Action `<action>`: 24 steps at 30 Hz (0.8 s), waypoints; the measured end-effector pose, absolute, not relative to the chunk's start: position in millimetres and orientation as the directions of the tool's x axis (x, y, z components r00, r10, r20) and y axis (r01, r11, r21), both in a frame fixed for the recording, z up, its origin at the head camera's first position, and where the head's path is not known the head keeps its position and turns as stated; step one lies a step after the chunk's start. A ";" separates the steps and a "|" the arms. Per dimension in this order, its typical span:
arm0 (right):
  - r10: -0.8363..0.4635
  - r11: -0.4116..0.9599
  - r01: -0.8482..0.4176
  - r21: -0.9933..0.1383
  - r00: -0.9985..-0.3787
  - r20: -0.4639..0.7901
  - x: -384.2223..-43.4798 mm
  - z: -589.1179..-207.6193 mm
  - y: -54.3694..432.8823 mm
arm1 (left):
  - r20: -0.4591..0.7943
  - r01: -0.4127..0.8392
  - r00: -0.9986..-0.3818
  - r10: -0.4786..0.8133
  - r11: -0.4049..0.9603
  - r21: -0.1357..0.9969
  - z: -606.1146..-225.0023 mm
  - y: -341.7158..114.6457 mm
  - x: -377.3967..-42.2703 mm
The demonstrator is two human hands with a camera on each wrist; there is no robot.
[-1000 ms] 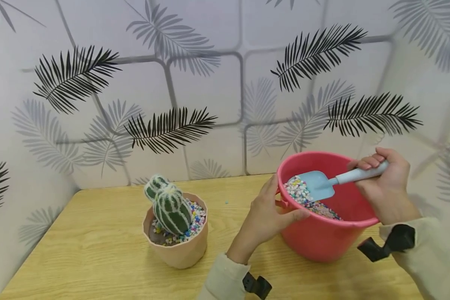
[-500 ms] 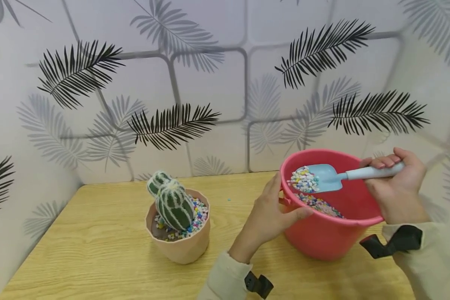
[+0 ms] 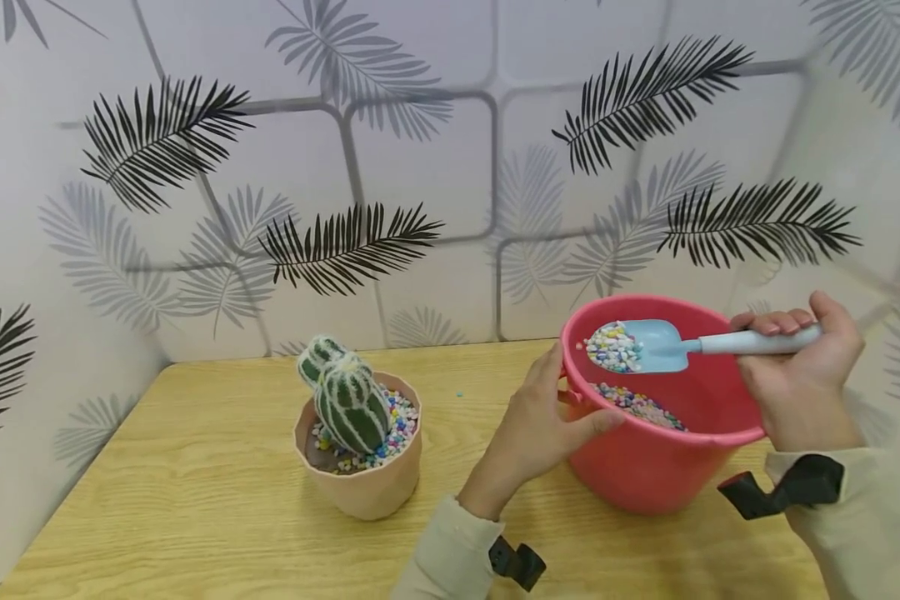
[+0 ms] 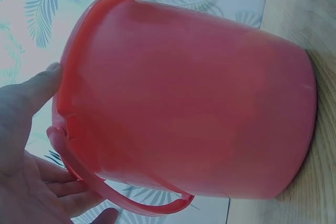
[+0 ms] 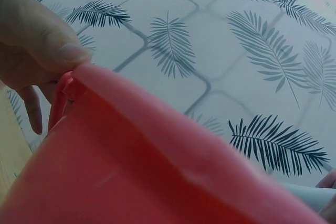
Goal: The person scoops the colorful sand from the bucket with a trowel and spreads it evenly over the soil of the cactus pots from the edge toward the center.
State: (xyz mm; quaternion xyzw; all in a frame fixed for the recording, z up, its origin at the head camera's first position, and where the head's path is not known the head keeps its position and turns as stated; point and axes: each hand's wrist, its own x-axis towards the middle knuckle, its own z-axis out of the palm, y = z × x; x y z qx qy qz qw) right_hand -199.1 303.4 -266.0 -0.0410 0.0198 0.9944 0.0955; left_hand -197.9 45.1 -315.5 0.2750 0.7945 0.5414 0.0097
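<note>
A blue-and-white hand trowel (image 3: 663, 346) lies almost level over the mouth of the red bucket (image 3: 645, 471), its blade loaded with small coloured pebbles (image 3: 613, 347). My right hand (image 3: 810, 375) grips the trowel's pale handle. More pebbles (image 3: 637, 407) show inside the bucket. With thumb and fingers, my left hand (image 3: 525, 433) holds the bucket's rim on its left side, near the red carrying handle (image 4: 126, 198). Farther left stands a peach pot (image 3: 367, 496) with a green cactus (image 3: 352, 408). Coloured pebbles cover part of the brown surface around the cactus.
The light wooden table (image 3: 180, 483) runs back to a leaf-patterned wall (image 3: 435, 183). One tiny blue speck (image 3: 460, 394) lies on the tabletop between pot and bucket. Black camera mounts (image 3: 783, 487) sit at both wrists.
My right hand has lifted the pebble-loaded trowel from the bucket's contents and drawn it slightly right, the blade now more level. The left hand keeps its place on the rim.
</note>
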 end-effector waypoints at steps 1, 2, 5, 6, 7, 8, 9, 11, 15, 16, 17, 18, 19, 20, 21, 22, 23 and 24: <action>0.192 -0.980 -0.195 0.032 -0.978 -0.081 -199.0 -266.4 303.1 | 0.288 0.432 -0.846 0.448 0.262 0.863 -315.6 44.9 -198.3; 0.191 -0.980 -0.194 0.036 -0.979 -0.075 -199.1 -266.5 302.8 | 0.295 0.439 -0.844 0.449 0.260 0.860 -315.9 44.7 -198.6; 0.188 -0.980 -0.191 0.055 -0.980 -0.064 -199.0 -266.3 301.4 | 0.315 0.462 -0.835 0.452 0.262 0.847 -317.0 42.9 -199.8; 0.193 -0.979 -0.197 0.053 -0.979 -0.063 -198.8 -266.1 300.9 | 0.326 0.474 -0.831 0.450 0.266 0.840 -317.4 42.2 -200.4; 0.194 -0.979 -0.197 0.059 -0.979 -0.060 -198.5 -265.9 300.6 | 0.328 0.478 -0.833 0.447 0.281 0.832 -317.4 41.0 -200.5; 0.198 -0.978 -0.201 0.061 -0.978 -0.062 -197.9 -265.7 300.3 | 0.330 0.483 -0.834 0.443 0.294 0.825 -317.3 39.8 -200.7; 0.203 -0.976 -0.207 0.062 -0.977 -0.062 -197.3 -265.7 300.1 | 0.328 0.482 -0.837 0.439 0.306 0.821 -317.0 38.8 -200.9; 0.204 -0.976 -0.208 0.070 -0.977 -0.058 -196.9 -265.4 297.9 | 0.313 0.469 -0.849 0.426 0.335 0.817 -315.2 34.6 -200.5; 0.186 -0.978 -0.191 0.086 -0.980 -0.063 -197.0 -263.2 293.8 | 0.281 0.441 -0.866 0.413 0.369 0.818 -312.3 27.2 -200.7; 0.185 -0.978 -0.190 0.089 -0.981 -0.066 -196.9 -262.5 292.5 | 0.278 0.438 -0.869 0.409 0.375 0.817 -311.7 25.4 -200.7; 0.185 -0.978 -0.191 0.090 -0.980 -0.071 -196.8 -261.6 291.3 | 0.281 0.440 -0.869 0.407 0.378 0.814 -311.3 23.7 -200.9; 0.180 -0.978 -0.186 0.089 -0.981 -0.073 -196.7 -260.9 290.0 | 0.286 0.444 -0.869 0.403 0.380 0.812 -310.9 21.9 -200.9; 0.179 -0.979 -0.185 0.089 -0.981 -0.068 -196.4 -260.5 288.7 | 0.291 0.447 -0.869 0.400 0.383 0.809 -310.5 20.1 -200.9; 0.173 -0.980 -0.178 0.090 -0.983 -0.062 -196.0 -260.1 287.3 | 0.294 0.449 -0.870 0.397 0.388 0.805 -310.1 18.2 -200.6; 0.166 -0.981 -0.170 0.090 -0.985 -0.053 -195.3 -259.9 285.9 | 0.300 0.453 -0.869 0.394 0.390 0.802 -310.1 16.3 -200.4; 0.163 -0.982 -0.167 0.090 -0.985 -0.050 -194.8 -259.7 284.2 | 0.305 0.456 -0.869 0.390 0.389 0.800 -310.0 14.3 -200.3; 0.160 -0.983 -0.164 0.086 -0.986 -0.046 -194.2 -259.5 282.5 | 0.311 0.459 -0.868 0.387 0.390 0.798 -310.1 12.2 -200.3; 0.155 -0.984 -0.158 0.082 -0.987 -0.041 -193.8 -259.2 280.5 | 0.314 0.459 -0.869 0.382 0.391 0.798 -309.8 10.0 -199.8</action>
